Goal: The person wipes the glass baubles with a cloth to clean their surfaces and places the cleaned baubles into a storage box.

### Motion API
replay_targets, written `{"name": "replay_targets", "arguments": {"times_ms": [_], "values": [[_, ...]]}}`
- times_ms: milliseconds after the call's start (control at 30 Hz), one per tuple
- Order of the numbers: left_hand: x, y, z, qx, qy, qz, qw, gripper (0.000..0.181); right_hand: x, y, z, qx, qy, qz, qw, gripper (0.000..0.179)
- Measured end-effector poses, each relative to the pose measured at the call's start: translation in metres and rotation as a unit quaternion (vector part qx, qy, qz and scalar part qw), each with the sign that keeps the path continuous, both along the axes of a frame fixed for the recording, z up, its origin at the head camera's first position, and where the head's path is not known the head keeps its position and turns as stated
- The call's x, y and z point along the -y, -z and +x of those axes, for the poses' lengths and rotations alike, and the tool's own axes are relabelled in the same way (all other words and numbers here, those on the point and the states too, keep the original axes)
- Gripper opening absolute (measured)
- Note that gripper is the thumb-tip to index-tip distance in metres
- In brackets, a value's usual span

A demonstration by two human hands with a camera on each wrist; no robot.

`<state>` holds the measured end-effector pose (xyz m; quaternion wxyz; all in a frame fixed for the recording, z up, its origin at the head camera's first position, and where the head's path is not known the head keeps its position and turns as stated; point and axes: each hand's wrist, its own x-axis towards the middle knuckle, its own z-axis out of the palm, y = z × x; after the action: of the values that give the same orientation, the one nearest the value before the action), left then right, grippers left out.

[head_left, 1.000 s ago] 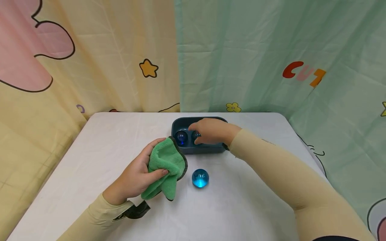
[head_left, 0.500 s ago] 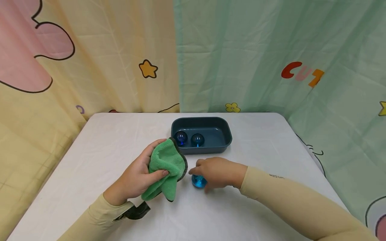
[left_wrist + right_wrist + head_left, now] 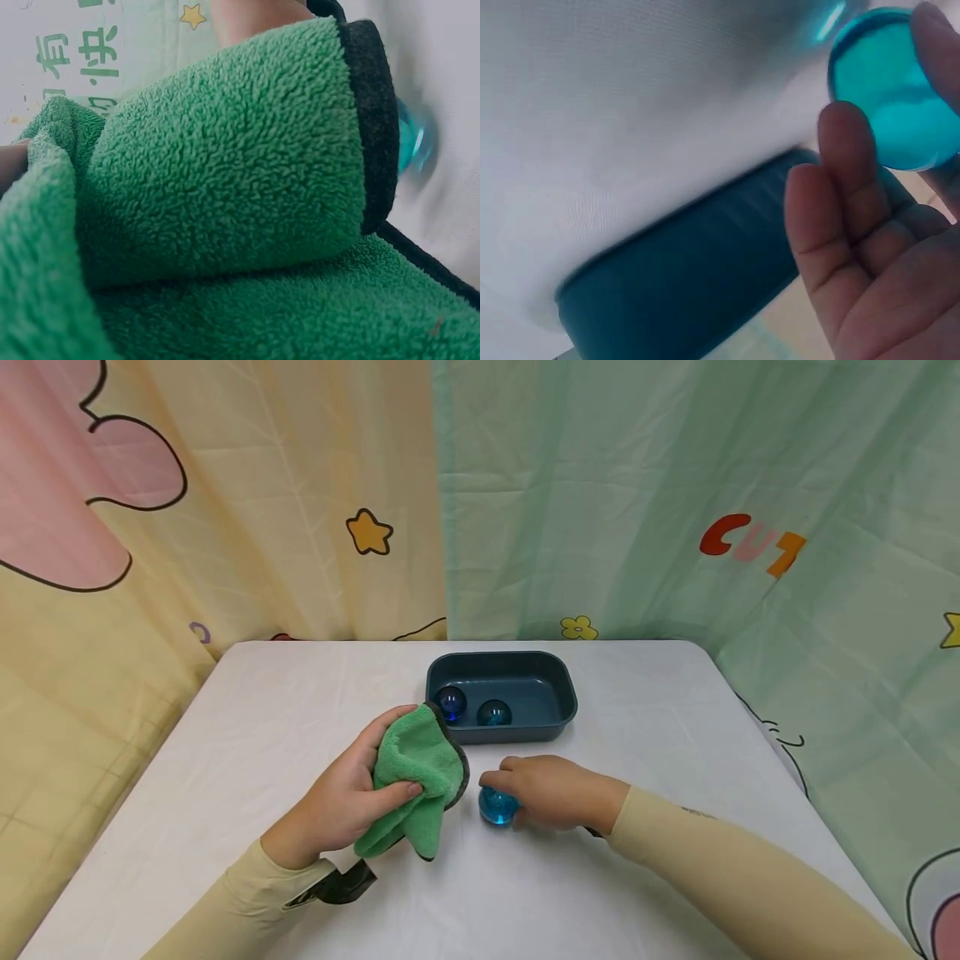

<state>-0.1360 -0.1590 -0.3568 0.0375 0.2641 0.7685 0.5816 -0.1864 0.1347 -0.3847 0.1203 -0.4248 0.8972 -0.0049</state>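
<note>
My left hand [image 3: 333, 806] holds a folded green towel [image 3: 420, 747] with dark edging, the thumb pressed across its front. In the left wrist view the towel [image 3: 225, 150] fills most of the picture, and a sliver of blue ball [image 3: 409, 139] peeks out past its edge. Just right of the towel, my right hand [image 3: 562, 793] grips a clear light-blue glass ball [image 3: 497, 808] low over the white table. The right wrist view has this ball [image 3: 889, 90] between thumb and fingers, two other fingers extended below it.
Behind the hands stands a dark blue-green rectangular tray [image 3: 540, 689]. A deep-blue ball [image 3: 451, 702] and a teal ball [image 3: 494, 713] lie in its left half. Patterned curtains [image 3: 600, 510] hang behind the white-covered table [image 3: 637, 710].
My right hand has come back from over the tray towards me and taken hold of the light-blue ball. The teal ball in the tray has shifted slightly. My left hand has barely moved.
</note>
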Motion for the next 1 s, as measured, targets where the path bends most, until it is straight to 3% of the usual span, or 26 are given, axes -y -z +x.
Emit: {"name": "replay_targets", "arguments": {"times_ms": [100, 200, 467, 767, 900, 1000], "values": [[0.0, 0.001, -0.001, -0.005, -0.002, -0.004, 1.0, 0.083, -0.005, -0.009, 0.002, 0.008, 0.004, -0.051, 0.9987, 0.063], [-0.001, 0.001, -0.002, -0.011, 0.0, -0.002, 0.9999, 0.081, -0.007, -0.021, 0.005, -0.011, 0.0, -0.114, 0.9935, 0.066], [-0.009, -0.001, -0.006, -0.002, 0.015, 0.006, 0.9999, 0.08, 0.005, -0.04, 0.013, -0.091, -0.025, -0.26, 0.961, 0.066], [-0.018, -0.001, -0.007, 0.004, 0.067, -0.002, 0.9978, 0.085, 0.024, -0.043, 0.023, -0.104, -0.004, -0.291, 0.9509, 0.067], [-0.021, -0.001, -0.007, -0.011, 0.053, -0.04, 0.9977, 0.091, 0.028, -0.043, 0.027, -0.081, 0.044, -0.313, 0.9454, 0.065], [-0.022, -0.002, -0.006, -0.022, 0.043, -0.066, 0.9966, 0.093, 0.028, -0.042, 0.027, -0.081, 0.051, -0.327, 0.94, 0.061]]}}
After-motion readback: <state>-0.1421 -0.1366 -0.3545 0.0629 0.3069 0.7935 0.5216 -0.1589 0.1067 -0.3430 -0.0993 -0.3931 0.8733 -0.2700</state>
